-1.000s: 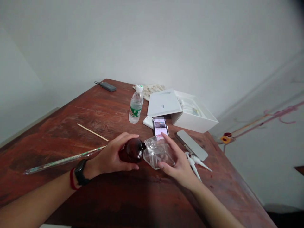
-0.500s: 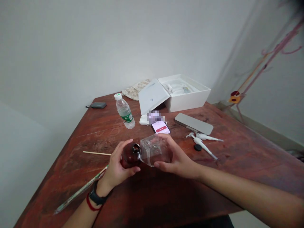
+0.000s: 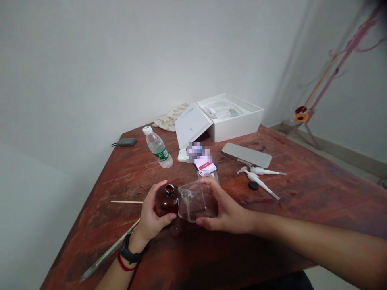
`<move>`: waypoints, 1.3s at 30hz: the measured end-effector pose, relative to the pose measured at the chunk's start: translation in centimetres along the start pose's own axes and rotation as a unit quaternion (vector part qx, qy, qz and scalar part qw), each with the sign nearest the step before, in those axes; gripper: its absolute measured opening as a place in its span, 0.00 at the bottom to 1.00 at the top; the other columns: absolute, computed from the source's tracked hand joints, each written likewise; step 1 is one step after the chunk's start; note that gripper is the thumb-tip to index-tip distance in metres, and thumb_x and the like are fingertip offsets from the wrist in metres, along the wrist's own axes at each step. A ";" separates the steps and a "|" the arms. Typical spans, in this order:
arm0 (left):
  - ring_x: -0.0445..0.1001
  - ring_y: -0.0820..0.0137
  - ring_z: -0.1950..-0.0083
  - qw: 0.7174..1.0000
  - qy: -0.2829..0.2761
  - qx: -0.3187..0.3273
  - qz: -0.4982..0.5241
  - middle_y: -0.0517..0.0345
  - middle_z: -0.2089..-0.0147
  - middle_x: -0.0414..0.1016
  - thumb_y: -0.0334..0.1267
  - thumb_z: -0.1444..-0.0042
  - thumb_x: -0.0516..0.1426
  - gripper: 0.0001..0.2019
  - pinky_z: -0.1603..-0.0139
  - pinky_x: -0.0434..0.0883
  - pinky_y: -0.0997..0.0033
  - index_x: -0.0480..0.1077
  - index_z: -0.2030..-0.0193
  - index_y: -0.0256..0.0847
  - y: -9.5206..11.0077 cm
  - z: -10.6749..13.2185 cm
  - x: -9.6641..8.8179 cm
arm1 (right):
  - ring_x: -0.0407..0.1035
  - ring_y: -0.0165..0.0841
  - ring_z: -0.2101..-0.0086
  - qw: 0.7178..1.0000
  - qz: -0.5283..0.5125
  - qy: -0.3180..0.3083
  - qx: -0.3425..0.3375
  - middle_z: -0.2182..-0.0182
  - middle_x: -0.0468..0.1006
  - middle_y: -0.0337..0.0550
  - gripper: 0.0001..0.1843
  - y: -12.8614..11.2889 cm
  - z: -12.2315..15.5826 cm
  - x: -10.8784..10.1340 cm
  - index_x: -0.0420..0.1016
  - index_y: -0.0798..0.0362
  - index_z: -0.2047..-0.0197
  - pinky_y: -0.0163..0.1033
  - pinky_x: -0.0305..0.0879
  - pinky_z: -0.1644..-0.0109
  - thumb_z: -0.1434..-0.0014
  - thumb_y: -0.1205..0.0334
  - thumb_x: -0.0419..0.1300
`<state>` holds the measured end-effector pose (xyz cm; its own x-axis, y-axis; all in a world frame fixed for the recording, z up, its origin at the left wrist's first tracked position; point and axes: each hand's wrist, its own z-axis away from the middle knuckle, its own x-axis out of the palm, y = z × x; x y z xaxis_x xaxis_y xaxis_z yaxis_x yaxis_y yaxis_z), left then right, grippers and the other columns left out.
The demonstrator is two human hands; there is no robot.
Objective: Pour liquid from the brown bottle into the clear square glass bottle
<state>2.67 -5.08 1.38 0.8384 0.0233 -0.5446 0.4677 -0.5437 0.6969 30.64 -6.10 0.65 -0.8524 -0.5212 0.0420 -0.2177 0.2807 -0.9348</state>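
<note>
A rounded, glossy dark-brown bottle and a clear, square-sided bottle were held side by side over the near part of the reddish-brown wooden table.
The left hand was curled, partly open, around the brown bottle, whose uncapped mouth faced upward; the right hand gripped the clear bottle's right side, thumb near. Farther right lay two slim white pumps and a round black cap.

Dim light greys the wall, the surface darkens at its near side, the brown bottle glints, and blocky pixels cover part of the phone.
</note>
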 end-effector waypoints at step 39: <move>0.75 0.46 0.31 0.987 0.011 -0.071 0.145 0.40 0.33 0.76 0.69 0.42 0.68 0.44 0.26 0.67 0.48 0.67 0.29 0.41 -1.8 -0.5 0.0 | 0.73 0.45 0.39 0.999 0.034 -0.023 -0.008 0.40 0.71 0.50 0.41 0.1 0.1 -0.6 0.58 0.42 0.32 0.54 0.71 0.32 0.38 0.56 0.76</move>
<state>1.96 -3.68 0.36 0.9478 -0.0971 -0.3037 0.2404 -0.4080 0.8808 31.17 -5.88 0.44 -0.8426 -0.5371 -0.0389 -0.1670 0.3293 -0.9293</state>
